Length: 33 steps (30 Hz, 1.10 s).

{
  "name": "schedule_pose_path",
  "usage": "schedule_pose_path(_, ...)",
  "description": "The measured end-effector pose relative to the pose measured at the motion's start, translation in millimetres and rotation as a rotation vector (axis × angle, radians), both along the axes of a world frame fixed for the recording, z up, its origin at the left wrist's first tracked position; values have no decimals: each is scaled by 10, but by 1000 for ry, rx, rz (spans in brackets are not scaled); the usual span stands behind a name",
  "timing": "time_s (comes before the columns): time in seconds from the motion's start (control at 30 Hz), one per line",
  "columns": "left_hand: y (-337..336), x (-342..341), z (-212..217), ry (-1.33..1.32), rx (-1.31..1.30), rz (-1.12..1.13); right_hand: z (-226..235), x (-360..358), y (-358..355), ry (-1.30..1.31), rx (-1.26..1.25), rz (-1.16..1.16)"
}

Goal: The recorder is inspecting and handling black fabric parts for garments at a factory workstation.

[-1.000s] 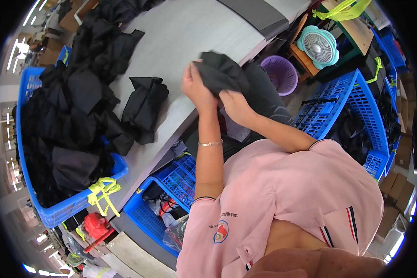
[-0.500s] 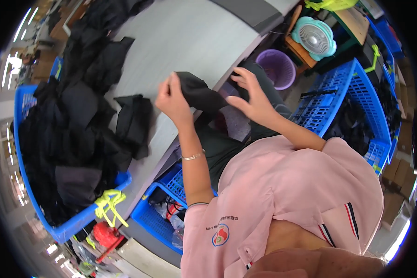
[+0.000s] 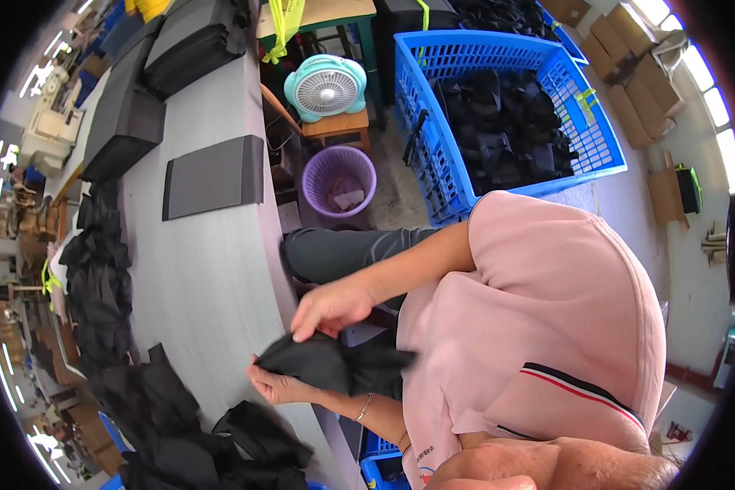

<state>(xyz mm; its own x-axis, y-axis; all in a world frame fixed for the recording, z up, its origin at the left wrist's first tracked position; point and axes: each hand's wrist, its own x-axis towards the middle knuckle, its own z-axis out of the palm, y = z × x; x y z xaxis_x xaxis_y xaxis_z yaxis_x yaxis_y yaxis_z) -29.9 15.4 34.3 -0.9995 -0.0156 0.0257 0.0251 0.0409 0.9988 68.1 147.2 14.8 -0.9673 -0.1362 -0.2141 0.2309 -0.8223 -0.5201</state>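
One black cloth (image 3: 325, 366), right end a blur

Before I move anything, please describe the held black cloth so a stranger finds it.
Start at the long grey table and follow its edge past the purple basket. There, the left grip pinches a black cloth, the right grip at its upper edge. Unlike the black pieces heaped on the table, this one is held up.

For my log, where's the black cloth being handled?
Head view, lower centre-left: the black cloth is between the left hand and right hand, by the table edge.
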Motion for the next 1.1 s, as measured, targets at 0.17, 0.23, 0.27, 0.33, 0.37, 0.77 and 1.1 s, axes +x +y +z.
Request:
schedule_pose_path(0.17, -108, 161, -91, -393, 270, -91, 126, -36, 81, 79, 496, -259)
schedule_pose_path(0.23, -137, 263, -151, -403, 236, -150, 48, -117, 164, 268, 1089, -553)
schedule_pose_path(0.27, -143, 304, -174, -394, 218, -184, -8, -154, 172, 284, 1094, -542)
schedule_pose_path(0.33, -153, 358, -188, -364, 177, -258, -122, -221, 94, 373, 1802, -719)
schedule_pose_path(0.37, -149, 375, -183, -343, 158, -298, -183, -200, 19, 369, 1799, -855)
schedule_pose_path(0.77, 179, 668, 297, -175, 49, -867, -545, -120, -631, 469, 1523, -369)
schedule_pose_path(1.1, 532, 349, 335, -484, 584, -610, -1183, 420, -567, 374, 1040, 185)
